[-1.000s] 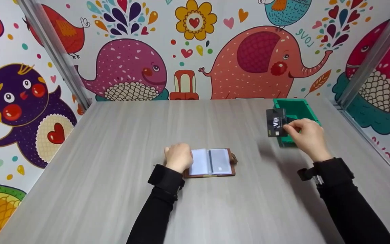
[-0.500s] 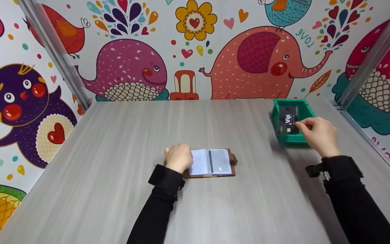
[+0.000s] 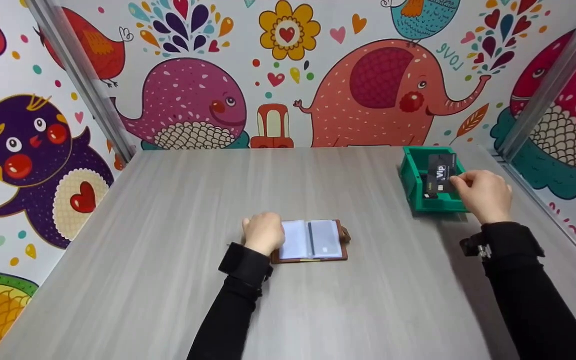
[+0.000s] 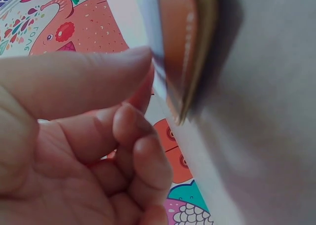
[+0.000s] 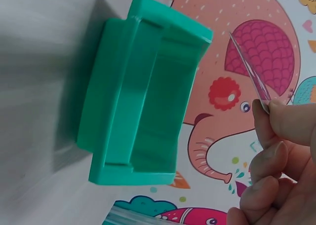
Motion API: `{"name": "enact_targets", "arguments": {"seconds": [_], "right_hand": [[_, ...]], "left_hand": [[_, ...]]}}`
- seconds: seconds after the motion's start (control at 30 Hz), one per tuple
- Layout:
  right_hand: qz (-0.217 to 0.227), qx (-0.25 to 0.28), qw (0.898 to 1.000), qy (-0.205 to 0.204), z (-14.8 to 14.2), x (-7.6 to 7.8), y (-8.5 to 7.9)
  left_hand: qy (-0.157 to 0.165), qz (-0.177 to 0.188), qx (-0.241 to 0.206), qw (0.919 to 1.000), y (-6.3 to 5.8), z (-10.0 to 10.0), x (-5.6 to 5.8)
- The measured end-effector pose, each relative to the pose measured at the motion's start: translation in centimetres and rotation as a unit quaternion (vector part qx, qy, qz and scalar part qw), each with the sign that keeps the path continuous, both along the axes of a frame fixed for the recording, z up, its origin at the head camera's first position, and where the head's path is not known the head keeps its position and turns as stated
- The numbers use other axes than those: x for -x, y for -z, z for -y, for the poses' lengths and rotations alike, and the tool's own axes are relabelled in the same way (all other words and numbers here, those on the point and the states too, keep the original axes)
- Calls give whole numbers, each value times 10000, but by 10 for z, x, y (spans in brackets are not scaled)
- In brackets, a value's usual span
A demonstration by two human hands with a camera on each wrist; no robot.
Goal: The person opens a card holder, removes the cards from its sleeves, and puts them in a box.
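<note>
Over the green bin [image 3: 410, 182], my right hand [image 3: 488, 196] pinches a black card marked "Vip" [image 3: 440, 167] between thumb and index finger. In the right wrist view the card [image 5: 249, 69] is seen nearly edge-on, above the bin [image 5: 116, 87]. A brown card holder [image 3: 342, 256] lies spread on the table, showing clear sleeve pages [image 3: 325, 240]. My left hand [image 3: 264, 232] is at its left side. In the left wrist view, thumb and index finger of the left hand [image 4: 98, 121] pinch at the page edge beside the brown cover [image 4: 177, 32]; the other fingers are curled.
The bin stands at the back right of the grey wooden table [image 3: 178, 200]. Behind it rises a wall with cartoon animals [image 3: 373, 100]. Metal posts [image 3: 543, 90] mark the corners. A brown strap [image 3: 345, 234] sticks out from the holder's right side.
The right hand has carried the black card to the right, from the bin's left edge to over the bin. The left hand and the card holder have stayed put.
</note>
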State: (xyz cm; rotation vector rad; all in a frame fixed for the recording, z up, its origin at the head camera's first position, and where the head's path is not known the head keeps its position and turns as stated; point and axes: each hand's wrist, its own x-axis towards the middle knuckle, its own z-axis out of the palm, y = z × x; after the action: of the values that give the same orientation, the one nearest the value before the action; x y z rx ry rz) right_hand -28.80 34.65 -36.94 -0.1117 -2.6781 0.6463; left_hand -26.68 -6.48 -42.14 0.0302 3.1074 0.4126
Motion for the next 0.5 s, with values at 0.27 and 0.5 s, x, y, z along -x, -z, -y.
{"name": "enact_targets", "arguments": {"seconds": [0.27,0.5], "right_hand": [[381,-136,9985,377,-4,6,2],[487,-291,9969,550,-5,9,5]], "left_hand": [[7,11,-66,10000,0,1,0],[23,36,-52,10000,0,2,0]]}}
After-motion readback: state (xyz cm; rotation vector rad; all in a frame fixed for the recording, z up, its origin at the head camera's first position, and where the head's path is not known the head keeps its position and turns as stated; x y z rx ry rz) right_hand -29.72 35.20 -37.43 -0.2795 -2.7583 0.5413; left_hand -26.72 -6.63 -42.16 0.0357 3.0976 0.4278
